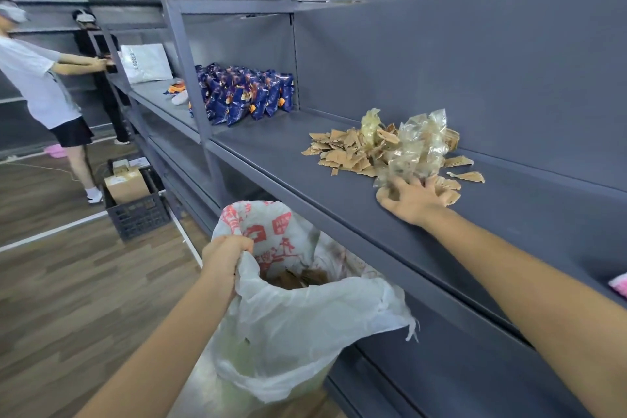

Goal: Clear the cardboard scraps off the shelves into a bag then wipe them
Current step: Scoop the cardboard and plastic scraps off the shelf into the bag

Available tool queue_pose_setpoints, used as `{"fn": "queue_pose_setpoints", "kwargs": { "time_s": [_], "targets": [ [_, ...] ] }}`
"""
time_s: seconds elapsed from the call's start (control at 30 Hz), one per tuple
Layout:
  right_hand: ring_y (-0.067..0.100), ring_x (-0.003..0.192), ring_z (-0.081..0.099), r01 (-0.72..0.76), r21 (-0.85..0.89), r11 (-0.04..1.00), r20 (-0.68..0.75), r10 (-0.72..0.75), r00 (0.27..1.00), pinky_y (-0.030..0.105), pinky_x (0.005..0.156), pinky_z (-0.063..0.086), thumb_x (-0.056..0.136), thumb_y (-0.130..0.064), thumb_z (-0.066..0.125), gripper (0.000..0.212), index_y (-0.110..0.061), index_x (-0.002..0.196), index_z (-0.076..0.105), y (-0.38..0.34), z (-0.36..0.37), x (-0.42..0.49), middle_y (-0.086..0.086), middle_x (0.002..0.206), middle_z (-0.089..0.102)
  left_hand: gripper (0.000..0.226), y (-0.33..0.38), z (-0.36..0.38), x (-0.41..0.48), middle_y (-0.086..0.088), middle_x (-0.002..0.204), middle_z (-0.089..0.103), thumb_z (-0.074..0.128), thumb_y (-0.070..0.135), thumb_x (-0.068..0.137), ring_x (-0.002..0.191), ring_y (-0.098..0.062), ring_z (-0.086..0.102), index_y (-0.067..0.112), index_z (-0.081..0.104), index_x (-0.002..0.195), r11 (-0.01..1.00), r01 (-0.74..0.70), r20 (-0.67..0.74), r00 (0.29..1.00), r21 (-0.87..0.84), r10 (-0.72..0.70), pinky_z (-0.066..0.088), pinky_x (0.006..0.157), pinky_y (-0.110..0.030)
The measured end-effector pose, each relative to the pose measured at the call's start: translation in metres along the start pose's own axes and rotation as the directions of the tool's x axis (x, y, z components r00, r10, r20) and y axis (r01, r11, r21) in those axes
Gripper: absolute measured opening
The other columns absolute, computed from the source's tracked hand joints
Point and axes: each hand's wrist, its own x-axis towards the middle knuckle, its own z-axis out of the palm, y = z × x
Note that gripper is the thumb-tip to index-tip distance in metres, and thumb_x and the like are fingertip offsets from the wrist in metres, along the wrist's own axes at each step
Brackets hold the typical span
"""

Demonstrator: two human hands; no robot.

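The left hand (225, 256) is gripping the rim of the thin white plastic bag with red print (305, 322), fingers clamped on a bunched fold and holding the mouth open just below the front lip of the grey metal shelf (509, 214). Brown pieces are already lying inside the bag. To the right, the right hand (412, 200) is resting on that shelf with its fingers spread and curling into the near edge of the torn brown cardboard scraps (346, 149), closing on a clump of them where the crumpled clear plastic wrappers (420, 142) are standing. The step will likely go best if the bag's mouth is brought tight under the shelf edge directly in front of the pile, so the hand is raking rather than lifting — loose bits look likely to spill on the floor otherwise, and the thin slivers near the back wall will need a second sweep. As for writing, the white sack (146, 63) far down the shelving is carrying dark lettering too small to read, the blue snack packets (244, 98) are showing no legible brand, and the bag's red characters are creased beyond reading.
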Motion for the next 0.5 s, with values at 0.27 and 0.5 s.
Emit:
{"fn": "queue_pose_setpoints", "kwargs": {
  "time_s": [0.27,0.5],
  "targets": [
    [0.032,0.126,0.040,0.065,-0.056,0.996,-0.057,-0.068,0.996,0.046,0.096,0.033,0.099,-0.037,0.026,0.041,-0.022,0.128,0.050,-0.016,0.004,-0.013,0.008,0.134,0.051,0.013,-0.010,-0.001,0.003,-0.008,0.069,0.041,0.047,-0.010,0.073,0.061,-0.018,0.041,-0.001,0.049,0.083,0.996,-0.039,0.082,0.996,-0.086,0.046,0.033,0.050,-0.024],
    [0.030,0.114,0.048,0.160,-0.101,0.982,-0.089,-0.169,0.982,0.038,0.082,0.035,0.097,-0.025,0.035,0.025,-0.017,0.107,0.057,-0.035,0.007,-0.038,0.008,0.113,0.059,0.029,-0.012,-0.003,0.011,-0.008,0.074,0.043,0.054,-0.004,0.076,0.069,-0.020,0.047,0.001,0.049,0.105,0.997,-0.034,0.088,0.995,-0.071,0.041,0.047,0.075,-0.032]
  ]
}}
